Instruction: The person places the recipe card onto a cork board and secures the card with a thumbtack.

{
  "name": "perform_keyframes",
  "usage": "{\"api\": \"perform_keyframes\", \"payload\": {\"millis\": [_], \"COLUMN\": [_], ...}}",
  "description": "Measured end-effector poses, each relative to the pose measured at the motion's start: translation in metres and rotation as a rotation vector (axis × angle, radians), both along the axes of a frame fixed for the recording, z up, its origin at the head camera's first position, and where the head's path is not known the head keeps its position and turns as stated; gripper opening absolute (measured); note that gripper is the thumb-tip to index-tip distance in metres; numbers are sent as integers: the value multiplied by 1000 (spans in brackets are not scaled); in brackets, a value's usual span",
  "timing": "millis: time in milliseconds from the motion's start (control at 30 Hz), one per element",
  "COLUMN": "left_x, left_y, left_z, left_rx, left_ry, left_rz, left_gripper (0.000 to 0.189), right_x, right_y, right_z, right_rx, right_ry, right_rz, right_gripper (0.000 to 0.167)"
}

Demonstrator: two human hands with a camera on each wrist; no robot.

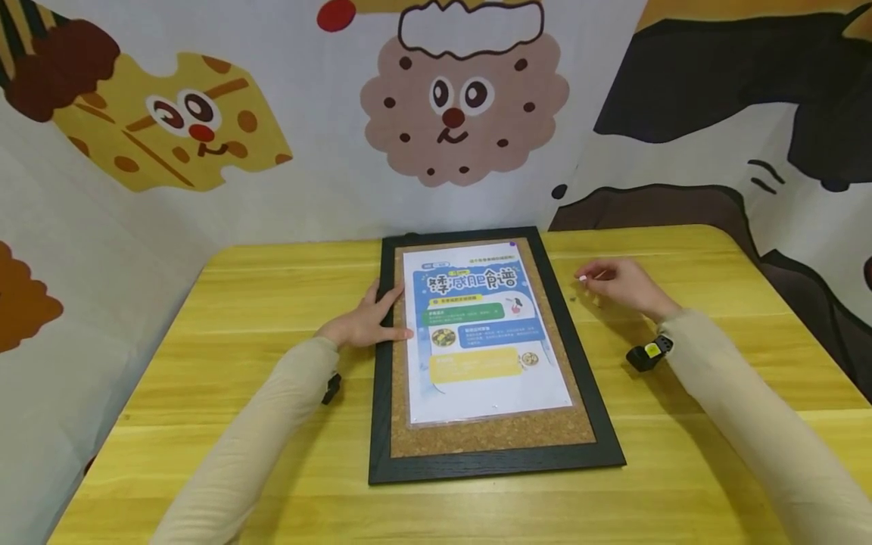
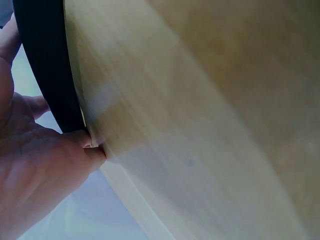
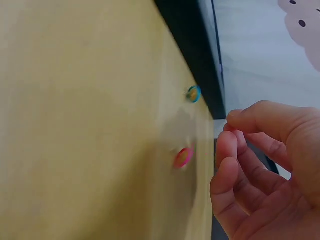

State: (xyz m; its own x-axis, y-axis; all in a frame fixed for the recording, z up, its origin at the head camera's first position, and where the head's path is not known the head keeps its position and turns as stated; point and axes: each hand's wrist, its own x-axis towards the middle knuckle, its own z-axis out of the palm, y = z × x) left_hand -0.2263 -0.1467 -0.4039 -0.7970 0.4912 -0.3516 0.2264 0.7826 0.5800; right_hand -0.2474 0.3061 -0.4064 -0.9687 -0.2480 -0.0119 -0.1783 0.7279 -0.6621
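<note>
A black-framed cork board (image 1: 490,443) lies on the table with a printed, plastic-covered sheet (image 1: 477,393) over its cork. A purple push pin (image 1: 512,244) sits at the sheet's top right corner. My left hand (image 1: 361,322) rests on the board's left frame, thumb and forefinger spread onto the sheet's edge; in the left wrist view other fingers touch the frame's side. Right of the board, my right hand (image 1: 623,284) pinches a small pale pink push pin (image 1: 583,278) between thumb and fingertips. In the right wrist view the fingers hide that pin.
A blue-rimmed pin (image 3: 194,93) lies beside the frame, and a pink one (image 3: 183,157) lies nearer the right hand. The yellow wooden table (image 1: 272,303) meets a cloth backdrop (image 1: 306,204) with cartoon food prints behind the board.
</note>
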Motion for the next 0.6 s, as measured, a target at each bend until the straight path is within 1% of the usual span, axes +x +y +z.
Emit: {"api": "perform_keyframes", "payload": {"millis": [100, 233, 467, 600], "left_x": [-1, -1, -1, 0], "left_y": [0, -1, -1, 0], "left_z": [-1, -3, -3, -3], "left_rx": [0, -2, -4, -12], "left_ry": [1, 1, 4, 7], "left_rz": [-3, -3, 11, 11], "left_gripper": [95, 95, 96, 96], "right_x": [-5, -10, -14, -16], "right_y": [-6, -16, -36, -45], "right_z": [5, 9, 14, 14], "right_rx": [5, 5, -13, -31], "right_ry": [1, -18, -19, -17], "right_rz": [-9, -13, 20, 41], "right_gripper": [23, 25, 27, 26]}}
